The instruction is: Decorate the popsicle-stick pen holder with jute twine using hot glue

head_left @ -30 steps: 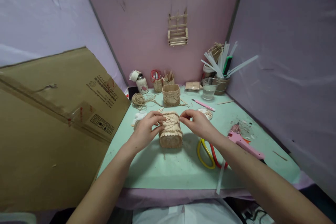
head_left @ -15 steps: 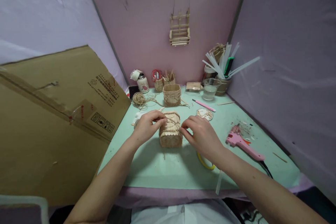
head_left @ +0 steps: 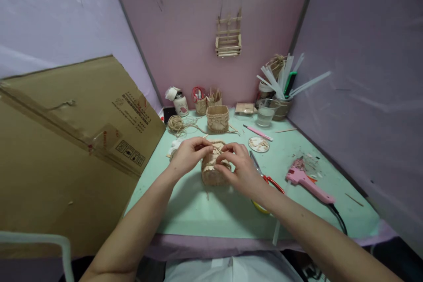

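Left hand (head_left: 191, 155) in the head view has thumb and fingertips drawn close at the upper left edge of a wood-chip box (head_left: 215, 179), low centre of the frame on the desk (head_left: 185, 221); whether it pinches the thin twine (head_left: 217, 150) there, I cannot tell. Right hand (head_left: 240, 166) arches its parted fingers over the box's right side; its grip is unclear too. The box looks light and stiff, its scalloped trim probably fragile, so the plain side walls seem the safer hold. Fingers hide much of its upper face, and the forearm covers part of the scissors (head_left: 276, 184).
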The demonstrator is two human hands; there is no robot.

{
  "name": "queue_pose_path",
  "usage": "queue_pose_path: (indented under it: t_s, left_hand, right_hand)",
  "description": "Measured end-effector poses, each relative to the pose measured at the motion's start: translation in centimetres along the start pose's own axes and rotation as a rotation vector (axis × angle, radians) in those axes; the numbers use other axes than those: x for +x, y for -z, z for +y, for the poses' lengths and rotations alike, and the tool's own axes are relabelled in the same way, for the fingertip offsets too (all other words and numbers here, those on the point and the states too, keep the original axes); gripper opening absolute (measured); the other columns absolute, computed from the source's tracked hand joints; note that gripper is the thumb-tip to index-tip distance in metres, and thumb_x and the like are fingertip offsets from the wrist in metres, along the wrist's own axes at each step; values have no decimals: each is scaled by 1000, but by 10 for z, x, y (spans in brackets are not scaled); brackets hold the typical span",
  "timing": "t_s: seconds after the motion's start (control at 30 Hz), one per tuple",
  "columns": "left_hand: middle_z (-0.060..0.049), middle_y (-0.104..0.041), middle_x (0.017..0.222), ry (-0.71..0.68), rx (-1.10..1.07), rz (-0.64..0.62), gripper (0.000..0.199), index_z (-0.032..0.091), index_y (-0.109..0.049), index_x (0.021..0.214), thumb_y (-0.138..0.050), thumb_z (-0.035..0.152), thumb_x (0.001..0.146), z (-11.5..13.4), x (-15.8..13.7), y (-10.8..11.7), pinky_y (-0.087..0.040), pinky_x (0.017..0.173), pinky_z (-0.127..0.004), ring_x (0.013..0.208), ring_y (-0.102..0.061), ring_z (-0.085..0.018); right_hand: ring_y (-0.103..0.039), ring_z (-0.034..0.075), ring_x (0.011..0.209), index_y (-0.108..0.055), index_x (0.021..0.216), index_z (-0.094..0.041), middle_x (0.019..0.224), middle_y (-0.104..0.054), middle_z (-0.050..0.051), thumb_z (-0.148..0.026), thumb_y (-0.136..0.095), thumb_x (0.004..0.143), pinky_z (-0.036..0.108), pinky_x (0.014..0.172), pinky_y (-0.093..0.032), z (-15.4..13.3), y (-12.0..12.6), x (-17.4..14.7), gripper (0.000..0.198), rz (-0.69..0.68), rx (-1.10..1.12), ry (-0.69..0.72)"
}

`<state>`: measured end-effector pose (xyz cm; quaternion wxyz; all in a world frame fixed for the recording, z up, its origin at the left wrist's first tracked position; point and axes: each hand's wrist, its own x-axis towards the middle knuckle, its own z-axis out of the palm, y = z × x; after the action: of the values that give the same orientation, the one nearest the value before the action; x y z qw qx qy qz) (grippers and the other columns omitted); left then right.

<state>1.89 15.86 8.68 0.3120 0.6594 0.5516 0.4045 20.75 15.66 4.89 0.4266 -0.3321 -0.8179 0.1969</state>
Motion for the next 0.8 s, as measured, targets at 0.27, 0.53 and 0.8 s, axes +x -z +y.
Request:
queue_pose_path:
  t_s: [0.27, 0.53, 0.8]
  left_hand:
    - [-5, -72, 88, -257, 108, -37, 6, 18, -74, 77, -68, 20, 78, -5, 14, 6, -50, 79, -27, 84, -65, -16]
    - [-7, -73, 91, -619, 299, -59, 10, 18, -75, 83, -65, 18, 85, -11, 26, 13, -53, 77, -26, 84, -68, -16]
    - [-6, -73, 96, -729, 413, -124, 17, 21, -74, 89, -57, 20, 90, -8, 24, 15, -54, 77, -25, 86, -68, -14]
  right_hand:
    - [-60, 18, 85, -63, 86, -20, 90, -65, 5, -21, -55, 90, 33, 79, -47, 16, 20, 11, 9, 4, 213, -47]
    - [-60, 16, 78, -72, 93, -21, 91, -70, 4, -24, -66, 81, 30, 73, -47, 44, 27, 40, 14, -230, 250, -121]
    - [-63, 20, 98, -73, 99, -21, 105, -73, 5, -27, -59, 84, 32, 86, -46, 39, 26, 56, 22, -316, 384, -264]
